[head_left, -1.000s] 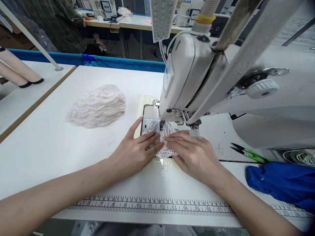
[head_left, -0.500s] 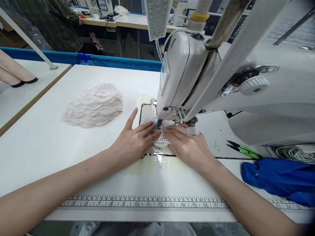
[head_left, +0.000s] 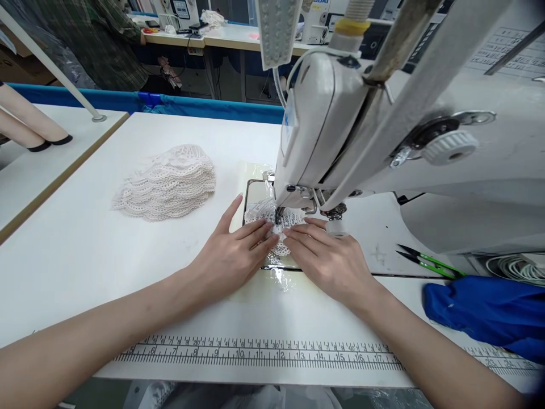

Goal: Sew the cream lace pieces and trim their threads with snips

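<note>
A piece of white lace (head_left: 260, 211) lies under the presser foot (head_left: 279, 215) of a white sewing machine (head_left: 315, 125). My left hand (head_left: 232, 255) rests flat on the lace's left side, fingers stretched toward the foot and thumb spread away. From the right, my right hand (head_left: 330, 258) lies with its fingers extended over the lace's other edge, close beside the needle area. Fingers cover part of the lace. To the left, apart from both hands, sits a layered pile of cream lace pieces (head_left: 168, 184).
Right of my right hand lie green-handled thread snips (head_left: 432, 264) and a blue cloth (head_left: 481, 309). A printed ruler (head_left: 259, 353) runs along the front edge. Pale rolls (head_left: 32, 122) lie at far left. Across the blue divider (head_left: 217, 109), a person in a plaid sleeve (head_left: 114, 23) stands.
The lace has moved slightly away from me through the foot, and more of it shows behind and left of the needle. Both hands stay flat on it. The whole view has shifted a little.
</note>
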`<state>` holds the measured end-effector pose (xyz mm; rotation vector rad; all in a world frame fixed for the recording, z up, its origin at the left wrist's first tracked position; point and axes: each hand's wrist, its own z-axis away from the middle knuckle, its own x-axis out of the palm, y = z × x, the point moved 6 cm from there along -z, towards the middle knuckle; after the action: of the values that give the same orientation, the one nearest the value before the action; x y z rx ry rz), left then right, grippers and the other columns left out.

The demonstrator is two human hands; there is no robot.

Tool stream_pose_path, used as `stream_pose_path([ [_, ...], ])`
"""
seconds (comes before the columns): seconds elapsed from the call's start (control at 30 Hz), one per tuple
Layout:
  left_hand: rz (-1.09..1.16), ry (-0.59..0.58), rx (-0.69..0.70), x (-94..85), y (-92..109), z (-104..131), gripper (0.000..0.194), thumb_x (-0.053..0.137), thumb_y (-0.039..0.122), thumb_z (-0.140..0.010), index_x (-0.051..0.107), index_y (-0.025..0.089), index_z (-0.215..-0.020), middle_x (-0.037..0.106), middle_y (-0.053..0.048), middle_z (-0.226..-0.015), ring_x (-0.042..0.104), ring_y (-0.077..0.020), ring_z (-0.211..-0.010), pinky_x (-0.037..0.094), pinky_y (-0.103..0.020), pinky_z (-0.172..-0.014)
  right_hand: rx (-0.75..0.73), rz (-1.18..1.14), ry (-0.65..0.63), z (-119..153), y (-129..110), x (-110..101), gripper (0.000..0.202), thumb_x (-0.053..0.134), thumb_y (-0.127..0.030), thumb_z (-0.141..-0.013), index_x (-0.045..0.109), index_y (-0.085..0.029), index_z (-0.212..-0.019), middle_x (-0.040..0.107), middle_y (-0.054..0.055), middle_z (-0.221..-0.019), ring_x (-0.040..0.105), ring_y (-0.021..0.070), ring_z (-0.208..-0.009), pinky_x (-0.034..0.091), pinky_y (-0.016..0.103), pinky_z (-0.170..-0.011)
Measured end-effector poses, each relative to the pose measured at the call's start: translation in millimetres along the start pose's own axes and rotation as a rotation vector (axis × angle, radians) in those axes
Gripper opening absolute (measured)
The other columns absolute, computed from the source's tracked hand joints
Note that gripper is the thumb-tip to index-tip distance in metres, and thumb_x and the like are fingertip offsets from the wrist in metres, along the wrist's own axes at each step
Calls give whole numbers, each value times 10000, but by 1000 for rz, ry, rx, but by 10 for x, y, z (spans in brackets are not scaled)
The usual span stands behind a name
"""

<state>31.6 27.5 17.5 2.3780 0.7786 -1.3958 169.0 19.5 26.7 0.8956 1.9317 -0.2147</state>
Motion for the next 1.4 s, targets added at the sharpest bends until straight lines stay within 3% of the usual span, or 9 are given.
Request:
stream_pose_path([
  [0.37, -27, -3, -16, 52, -81, -71, 294, 446, 236, -995, 663, 141, -1168, 718, -107, -1176, 667, -229, -1124, 132, -659, -1195, 81, 80, -112, -42, 92, 72, 280, 510, 3, -891, 704, -131, -1043, 746, 51, -1078, 694, 180, -890, 503, 295, -696],
  [0.53, -30, 31, 20, -18, 32, -5, 258, 510, 229, -967, 675, 131, -1138, 743, -76, -1121, 680, -204, -1094, 157, -553, -1234, 59, 27, -51, -20, 30, 12, 211, 574, -127, -911, 714, -158, -1066, 746, 49, -1073, 688, 178, -885, 522, 321, -790],
  [0.63, -9, 28, 14, -38, 50, 19, 264, 514, 228, -965, 670, 114, -1146, 743, -83, -1121, 682, -207, -1089, 172, -561, -1228, 57, -3, -50, -18, -1, -12, 177, 592, -182, -920, 729, -146, -1027, 750, 57, -1044, 685, 188, -900, 524, 338, -812],
  [1.4, 62, -15, -46, 51, -98, -18, 296, 463, 248, -987, 658, 126, -1173, 724, -89, -1168, 659, -218, -1138, 171, -598, -1216, 106, -8, -77, -34, 46, 30, 173, 576, -216, -943, 732, -171, -1003, 732, 31, -1115, 687, 169, -884, 508, 324, -786],
])
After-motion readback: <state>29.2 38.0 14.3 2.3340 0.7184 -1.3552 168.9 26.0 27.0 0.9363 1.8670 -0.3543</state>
